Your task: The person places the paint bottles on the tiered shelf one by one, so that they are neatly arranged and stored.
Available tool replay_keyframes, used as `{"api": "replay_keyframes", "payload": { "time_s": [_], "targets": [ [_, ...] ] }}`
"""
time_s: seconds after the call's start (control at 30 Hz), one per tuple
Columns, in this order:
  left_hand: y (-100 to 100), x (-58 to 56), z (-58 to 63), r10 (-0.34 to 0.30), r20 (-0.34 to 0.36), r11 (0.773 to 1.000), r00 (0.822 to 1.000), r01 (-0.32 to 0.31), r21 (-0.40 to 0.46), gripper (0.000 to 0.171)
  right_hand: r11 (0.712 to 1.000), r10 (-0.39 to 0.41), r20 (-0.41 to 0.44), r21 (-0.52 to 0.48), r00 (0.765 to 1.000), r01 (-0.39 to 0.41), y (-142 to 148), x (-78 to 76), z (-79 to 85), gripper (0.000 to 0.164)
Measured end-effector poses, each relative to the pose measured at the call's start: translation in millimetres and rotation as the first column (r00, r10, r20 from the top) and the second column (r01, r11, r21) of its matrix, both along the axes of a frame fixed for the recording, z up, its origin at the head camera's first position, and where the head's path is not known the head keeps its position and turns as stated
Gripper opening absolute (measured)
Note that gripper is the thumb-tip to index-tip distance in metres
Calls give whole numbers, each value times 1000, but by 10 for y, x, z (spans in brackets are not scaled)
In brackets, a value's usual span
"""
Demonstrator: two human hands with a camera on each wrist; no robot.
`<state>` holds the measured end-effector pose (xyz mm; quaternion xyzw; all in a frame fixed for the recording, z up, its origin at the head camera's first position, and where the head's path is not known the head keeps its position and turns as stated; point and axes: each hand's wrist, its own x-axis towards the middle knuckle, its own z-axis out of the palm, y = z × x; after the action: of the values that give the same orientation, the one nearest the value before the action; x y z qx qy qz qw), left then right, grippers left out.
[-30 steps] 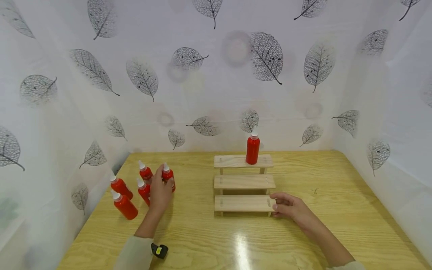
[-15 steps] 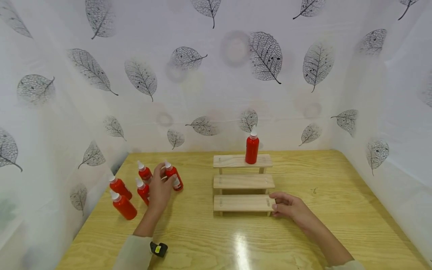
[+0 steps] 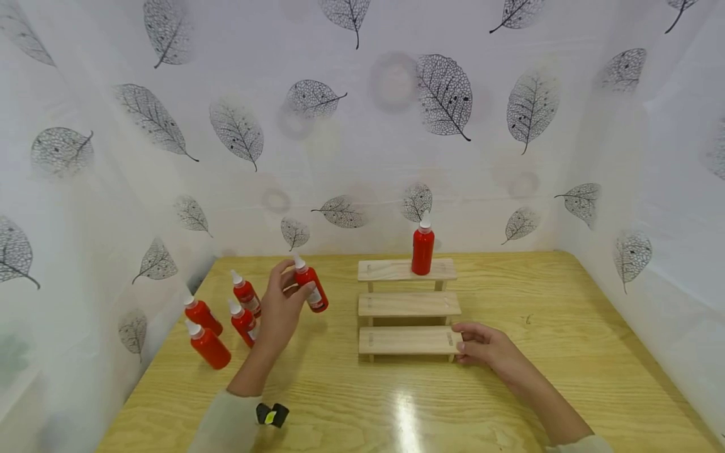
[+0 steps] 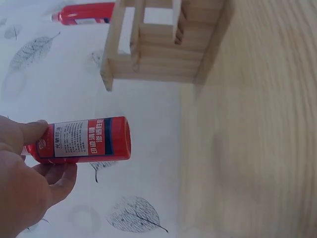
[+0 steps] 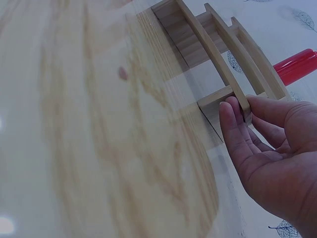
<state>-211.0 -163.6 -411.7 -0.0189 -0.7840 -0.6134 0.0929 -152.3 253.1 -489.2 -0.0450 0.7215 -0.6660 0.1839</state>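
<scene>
My left hand [image 3: 281, 313] grips a red squeeze bottle [image 3: 313, 290] with a white pointed nozzle, near its upper part. The bottle leans, nozzle up and to the left, above the table. In the left wrist view its printed label [image 4: 72, 139] shows, and fingers and thumb go round the neck end. A three-step wooden stand [image 3: 404, 341] is at the middle. My right hand [image 3: 494, 355] pinches the right end of its lowest step, thumb on one face and fingers on the other in the right wrist view. Another red bottle [image 3: 423, 253] stands upright on the top step.
On the left of the wooden table [image 3: 340, 402] are more red bottles, among them a rear one [image 3: 247, 297], one beside my left wrist [image 3: 245, 326] and a front one [image 3: 211, 348]. A leaf-patterned white curtain [image 3: 351, 151] surrounds the back and sides.
My left hand has lifted the bottle from the group and carried it right and upward, tilting it. My right hand and the stand have stayed put.
</scene>
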Motion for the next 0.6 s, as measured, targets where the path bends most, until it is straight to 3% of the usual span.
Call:
{"api": "replay_keyframes", "payload": {
  "time_s": [0.3, 0.6],
  "targets": [
    [316, -69, 226, -89, -45, 996, 995, 90, 23, 53, 1000, -3, 1, -6, 1000, 3, -1, -4, -2, 60],
    [689, -266, 361, -192, -129, 981, 973, 195, 16, 53, 1000, -17, 9, -3, 1000, 17, -9, -5, 3, 60]
  ]
}}
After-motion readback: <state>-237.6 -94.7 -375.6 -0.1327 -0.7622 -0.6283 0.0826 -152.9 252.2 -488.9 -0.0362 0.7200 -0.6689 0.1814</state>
